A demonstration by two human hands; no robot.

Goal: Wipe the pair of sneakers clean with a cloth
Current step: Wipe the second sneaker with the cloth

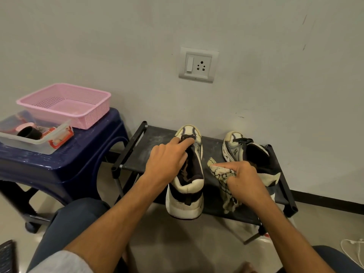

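Head view looks down over a low dark rack (149, 154) set against a pale wall, with both sneakers standing on it, toes toward the wall. The left hand (167, 160) lies over the left sneaker (189, 194), fingers curled loosely across the tongue and laces with the index stretched toward the toe, steadying the shoe rather than lifting it, as far as I can tell; its heel hangs out past the front edge of the rack. The right hand (244, 180) is closed around a bunched, stained cloth (220, 172), one end poking up between the shoes and the rest trailing down below the fist. That hand sits in the gap between the pair, near the inner side of the left shoe and overlapping the heel of the right sneaker (236, 148), which nobody holds. The cloth does not appear pressed against either shoe at this instant. Both uppers look yellowed and scuffed, and pale dust speckles the rack, so I judge the cleaning to be early or partway: the left shoe is the one being worked, the right one likely waits its turn. To the left, a blue stool (65, 160) carries a pink basket (65, 105) and a clear box (33, 138) of oddments, all untouched.
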